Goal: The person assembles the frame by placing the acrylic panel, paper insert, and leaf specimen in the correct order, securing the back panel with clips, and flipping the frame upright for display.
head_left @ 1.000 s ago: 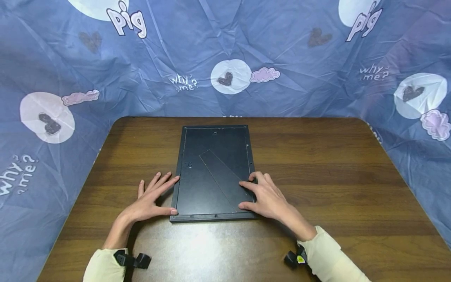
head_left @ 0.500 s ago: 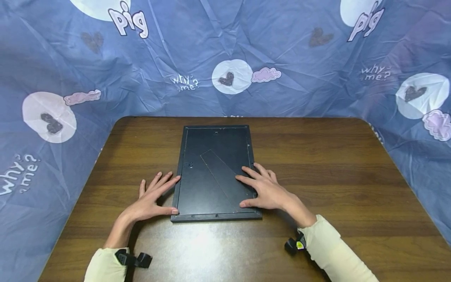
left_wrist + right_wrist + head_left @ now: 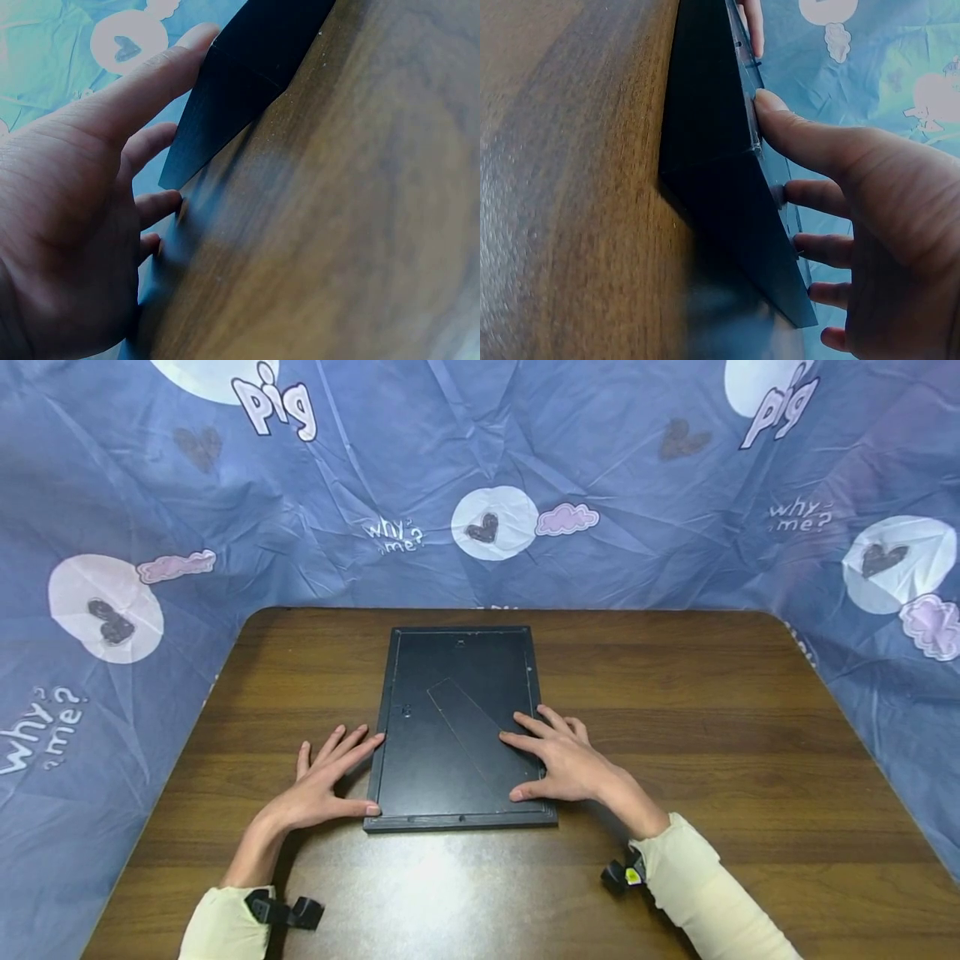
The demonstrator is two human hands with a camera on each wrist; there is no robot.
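A black picture frame (image 3: pixel 465 727) lies back side up on the table, its flat easel leg outlined on the backing board. My left hand (image 3: pixel 318 789) rests at its left edge, thumb on the near left corner and index fingertip on the side rim, the other fingers spread. Across from it, my right hand (image 3: pixel 570 764) touches the right part of the backing with thumb and fingertips, fingers spread and nearly straight. Both wrist views show the frame's deep side wall, with the left thumb (image 3: pixel 157 86) and the right thumb (image 3: pixel 810 139) on its upper edge.
The brown wood-grain table (image 3: pixel 712 718) extends to either side of the frame. A blue printed cloth (image 3: pixel 420 460) hangs behind it and at both sides. Dark wrist straps with small cameras (image 3: pixel 303 912) sit at both cuffs.
My right hand's fingers were bent at the right edge and have since straightened and spread farther onto the backing. The left hand and the picture frame stay in place.
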